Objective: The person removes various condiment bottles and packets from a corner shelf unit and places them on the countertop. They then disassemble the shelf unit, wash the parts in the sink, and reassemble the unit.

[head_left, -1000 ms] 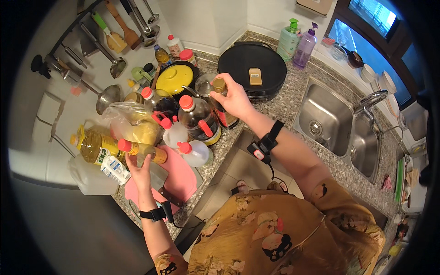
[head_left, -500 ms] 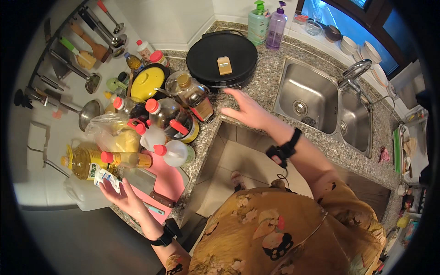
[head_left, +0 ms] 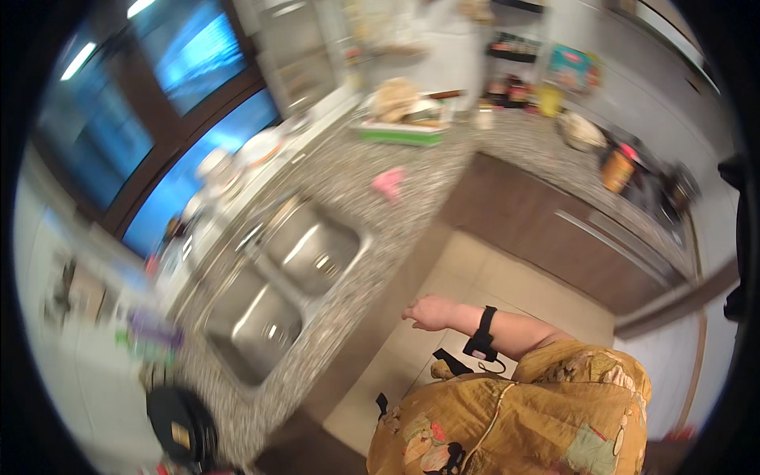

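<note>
My right hand [head_left: 427, 313] is raised over the tiled floor, in front of the counter edge near the sink. Its fingers are curled in, and I see nothing held in them, though the picture is smeared. A black band with a small device [head_left: 481, 344] is strapped round that wrist. My left hand is out of view. The nearest thing on the counter is a steel double-bowl sink [head_left: 309, 299], with a tap [head_left: 249, 236] at its far side.
A pink cloth [head_left: 388, 184] lies on the speckled counter [head_left: 336, 332]. Behind it sits a green-edged tray [head_left: 400, 136] with things in it. A round black pan [head_left: 180, 427] is at the lower left. An orange bottle [head_left: 619, 169] stands at the right, above brown cabinets [head_left: 546, 218].
My view has swung right, from the crowded bottles and pan to the sink and far counter. The left hand, beside a small white packet before, has left view. The right hand's fingers have curled.
</note>
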Available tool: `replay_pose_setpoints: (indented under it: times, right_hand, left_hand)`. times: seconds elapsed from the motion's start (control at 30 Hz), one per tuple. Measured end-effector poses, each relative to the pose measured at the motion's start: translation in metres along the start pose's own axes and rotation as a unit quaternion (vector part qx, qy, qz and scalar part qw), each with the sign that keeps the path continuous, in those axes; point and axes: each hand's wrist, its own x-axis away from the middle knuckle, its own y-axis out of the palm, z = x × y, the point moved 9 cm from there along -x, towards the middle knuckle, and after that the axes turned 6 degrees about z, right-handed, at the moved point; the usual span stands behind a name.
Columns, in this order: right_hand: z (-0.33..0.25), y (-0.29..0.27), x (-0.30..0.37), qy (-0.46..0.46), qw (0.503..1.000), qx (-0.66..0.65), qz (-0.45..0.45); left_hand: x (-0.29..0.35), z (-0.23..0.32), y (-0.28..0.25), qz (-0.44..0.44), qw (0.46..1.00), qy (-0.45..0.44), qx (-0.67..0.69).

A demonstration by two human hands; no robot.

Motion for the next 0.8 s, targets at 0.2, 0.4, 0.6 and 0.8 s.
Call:
replay_pose_setpoints:
  times: [0.2,0.4,0.6,0.8]
  right_hand:
    - [0.189,-0.027,0.283,0.367,0.930,0.029,-0.001]
    - [0.233,0.024,0.480,0.581,0.811,-0.026,0.067]
    - [0.229,0.083,0.503,0.653,0.726,-0.217,0.005]
    - [0.325,-0.029,0.482,0.671,0.719,-0.145,0.110]
  left_hand:
    - [0.079,0.154,0.218,-0.174,0.939,0.175,0.241]
    - [0.202,0.371,0.329,-0.336,0.828,0.272,0.358]
    - [0.285,0.467,0.421,-0.453,0.752,0.307,0.368]
    - [0.329,0.570,0.526,-0.549,0.681,0.241,0.420]
